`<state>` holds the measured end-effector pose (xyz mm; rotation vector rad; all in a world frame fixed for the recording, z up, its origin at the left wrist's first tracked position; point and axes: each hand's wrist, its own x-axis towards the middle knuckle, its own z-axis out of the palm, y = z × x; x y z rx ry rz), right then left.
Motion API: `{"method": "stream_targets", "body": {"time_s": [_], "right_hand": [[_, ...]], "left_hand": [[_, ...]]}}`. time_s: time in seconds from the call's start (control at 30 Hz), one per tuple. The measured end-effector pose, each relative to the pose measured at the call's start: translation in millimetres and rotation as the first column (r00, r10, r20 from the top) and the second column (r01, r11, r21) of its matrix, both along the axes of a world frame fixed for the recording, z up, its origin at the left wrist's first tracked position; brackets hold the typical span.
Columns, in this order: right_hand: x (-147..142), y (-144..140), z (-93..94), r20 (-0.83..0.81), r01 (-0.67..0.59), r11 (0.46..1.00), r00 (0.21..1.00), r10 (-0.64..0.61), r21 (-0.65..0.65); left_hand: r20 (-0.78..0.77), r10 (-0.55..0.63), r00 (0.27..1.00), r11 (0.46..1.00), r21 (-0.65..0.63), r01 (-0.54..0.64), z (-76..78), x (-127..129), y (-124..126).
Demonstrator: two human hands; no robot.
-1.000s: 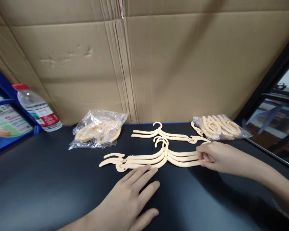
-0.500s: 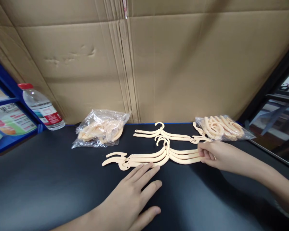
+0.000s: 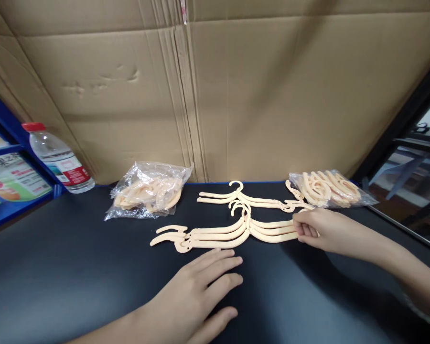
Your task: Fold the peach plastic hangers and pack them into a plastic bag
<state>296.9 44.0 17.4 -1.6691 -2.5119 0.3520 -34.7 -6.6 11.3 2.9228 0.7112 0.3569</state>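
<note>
A small stack of cream plastic hangers [image 3: 222, 232] lies flat on the black table [image 3: 75, 267], hooks pointing away from me. My right hand [image 3: 317, 230] pinches the stack's right arm ends. My left hand [image 3: 193, 298] rests flat on the table just in front of the stack, fingers spread, a little short of the hangers. Another cream hanger [image 3: 252, 200] lies behind the stack.
A clear bag of hangers [image 3: 148, 193] lies at the back left, another bag of hangers [image 3: 326, 188] at the back right. A water bottle [image 3: 59, 162] leans by a blue shelf [image 3: 7, 143] on the left. A cardboard wall [image 3: 215, 91] closes the back.
My left hand has drawn back slightly, its fingertips off the front of the hanger stack. My right hand keeps its pinch on the stack's right end.
</note>
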Motion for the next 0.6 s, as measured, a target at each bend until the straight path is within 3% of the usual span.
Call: {"method": "stream_targets", "body": {"time_s": [0.17, 0.27, 0.4, 0.47, 0.6], "right_hand": [[12, 7, 14.8, -0.111, 0.028, 0.998, 0.993, -0.034, -0.047], [31, 21, 17.8, -0.162, 0.157, 0.981, 0.977, -0.137, 0.117], [53, 40, 9.1, -0.139, 0.316, 0.884, 0.948, -0.285, 0.344], [57, 47, 3.5, -0.096, 0.293, 0.866, 0.956, -0.279, 0.404], [57, 59, -5.5, 0.035, 0.116, 0.856, 0.987, -0.154, 0.505]], "left_hand": [[0.071, -0.004, 0.997, 0.999, -0.031, 0.007, 0.6, -1, 2], [0.115, 0.008, 0.993, 0.998, -0.063, -0.001, 0.1, -1, 3], [0.154, 0.023, 0.988, 0.997, -0.082, -0.01, -0.5, -1, 5], [0.168, 0.018, 0.986, 0.996, -0.087, -0.003, -0.9, 0, 6], [0.195, 0.001, 0.981, 0.995, -0.099, 0.019, -2.3, 2, 7]]}}
